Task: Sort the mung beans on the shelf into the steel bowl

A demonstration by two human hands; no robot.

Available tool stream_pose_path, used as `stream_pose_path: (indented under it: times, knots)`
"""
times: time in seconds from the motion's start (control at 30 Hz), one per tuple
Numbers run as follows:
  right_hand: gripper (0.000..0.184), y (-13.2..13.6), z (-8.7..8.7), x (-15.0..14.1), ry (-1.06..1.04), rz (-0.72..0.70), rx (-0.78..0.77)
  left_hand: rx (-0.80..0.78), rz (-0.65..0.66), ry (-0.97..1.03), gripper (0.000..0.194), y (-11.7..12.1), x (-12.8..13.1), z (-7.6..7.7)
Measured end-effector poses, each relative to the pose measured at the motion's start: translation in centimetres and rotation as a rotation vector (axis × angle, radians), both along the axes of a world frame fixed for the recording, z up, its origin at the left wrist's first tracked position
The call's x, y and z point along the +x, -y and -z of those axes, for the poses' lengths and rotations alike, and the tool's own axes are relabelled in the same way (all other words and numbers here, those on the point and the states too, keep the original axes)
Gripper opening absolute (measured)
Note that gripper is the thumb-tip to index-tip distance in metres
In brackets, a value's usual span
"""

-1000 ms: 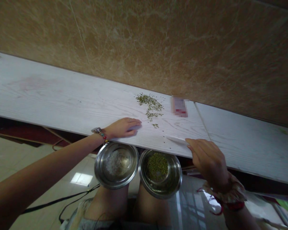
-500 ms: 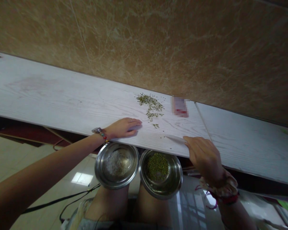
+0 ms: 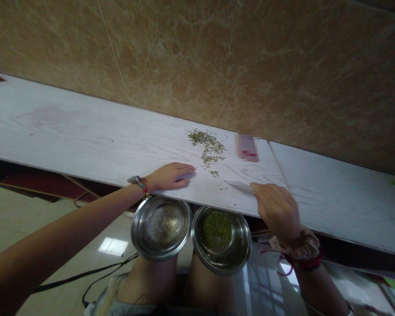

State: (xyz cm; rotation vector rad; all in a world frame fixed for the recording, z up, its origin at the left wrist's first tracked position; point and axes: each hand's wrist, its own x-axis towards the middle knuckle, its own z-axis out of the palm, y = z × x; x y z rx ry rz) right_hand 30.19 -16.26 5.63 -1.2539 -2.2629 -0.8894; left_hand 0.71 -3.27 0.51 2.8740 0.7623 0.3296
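My left hand point(image 3: 171, 175) lies flat on the white wood-grain board, fingers stretched out and apart from the beans. Small green mung beans point(image 3: 206, 142) are scattered beyond its fingertips, with a few loose ones nearer the front edge. My right hand point(image 3: 276, 208) is closed on a thin pale sheet point(image 3: 238, 188), whose tip points left toward the stray beans; its exact kind is unclear. Below the edge, a steel bowl point(image 3: 246, 235) holds a heap of green beans point(image 3: 216, 228). Beside it, another steel bowl point(image 3: 134, 230) contains whitish grains point(image 3: 159, 224).
A pixelated flat packet point(image 3: 247, 147) lies right of the beans, near the brown marbled wall point(image 3: 184, 57). The narrow white board point(image 3: 69, 127) runs along that wall, with a seam to the right. Both bowls sit over my knees; black cables point(image 3: 85, 273) hang at lower left.
My right hand has shifted slightly up and left with the thin sheet. My left hand, the beans and both bowls stay nearly the same.
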Motion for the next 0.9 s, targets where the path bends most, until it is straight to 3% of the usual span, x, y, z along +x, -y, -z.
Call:
stream_pose_path:
  times: [0.3, 0.9]
  knots:
    - [0.015, -0.6, -0.5, -0.1, -0.015, 0.010, 0.047, 0.019, -0.006, 0.011, 0.033, 0.1, 0.0, 0.0]
    - [0.022, 0.4, -0.2, -0.1, -0.067, -0.105, -0.050, 0.022, -0.012, -0.008, 0.035, 0.1, 0.0, -0.1]
